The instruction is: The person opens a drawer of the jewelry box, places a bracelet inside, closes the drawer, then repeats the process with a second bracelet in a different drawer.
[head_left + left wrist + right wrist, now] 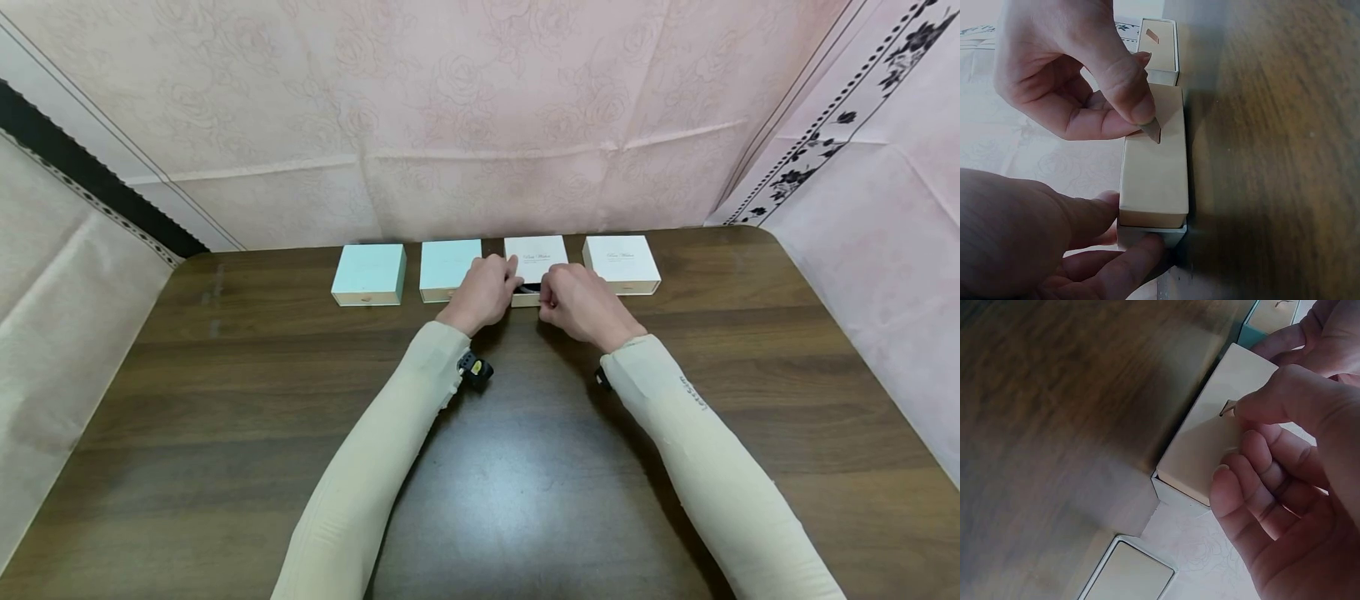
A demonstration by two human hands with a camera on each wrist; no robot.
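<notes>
A white drawer box (536, 252) stands third from the left in a row at the table's far edge. Its cream drawer (1154, 181) sticks partly out of the front, and something dark (529, 288), too small to make out, shows inside. With thumb and finger my right hand (585, 302) pinches the small pull tab (1154, 131) on the drawer front; its other fingers are curled. My left hand (483, 292) holds the left end of the box's outer sleeve (1172, 237), fingers against its side and top.
Two mint-green drawer boxes, one at far left (370, 267) and one (450, 260) partly behind my left hand, stand in the row. Another white box (621, 257) is at right. Behind the wooden table (480, 483) hangs a pale floral cloth (480, 117).
</notes>
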